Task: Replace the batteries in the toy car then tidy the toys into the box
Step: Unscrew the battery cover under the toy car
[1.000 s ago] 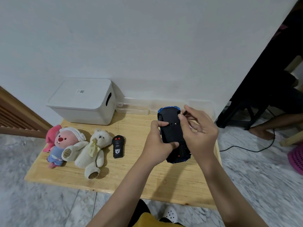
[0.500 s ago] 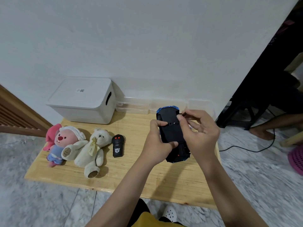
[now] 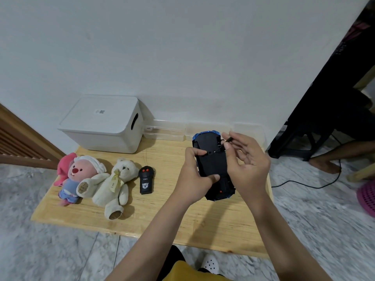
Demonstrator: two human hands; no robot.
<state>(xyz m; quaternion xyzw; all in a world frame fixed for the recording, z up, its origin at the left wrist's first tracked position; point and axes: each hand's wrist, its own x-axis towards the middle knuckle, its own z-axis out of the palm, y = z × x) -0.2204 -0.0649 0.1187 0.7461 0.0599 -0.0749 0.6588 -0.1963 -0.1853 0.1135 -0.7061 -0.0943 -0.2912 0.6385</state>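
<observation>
A blue toy car [image 3: 211, 162] is held upside down above the wooden table [image 3: 166, 211], its black underside facing me. My left hand [image 3: 193, 177] grips the car's left side, thumb and forefinger curled over the underside. My right hand [image 3: 246, 165] pinches a small dark screwdriver [image 3: 226, 143] whose tip meets the underside near the front. A white lidded box [image 3: 101, 123] stands at the back left of the table. A black remote control [image 3: 146, 180], a cream teddy bear [image 3: 116, 184] and a pink plush toy [image 3: 74, 177] lie on the left half.
A clear plastic case [image 3: 168, 131] lies against the wall behind the car. Someone's bare foot [image 3: 324, 164] and a black cable [image 3: 316, 184] are on the marble floor to the right, near dark furniture [image 3: 332, 110]. A pink basket [image 3: 367, 196] sits at the right edge.
My right hand has shifted slightly over the car's underside, with the screwdriver now angled at the front. The car and left hand stay nearly still.
</observation>
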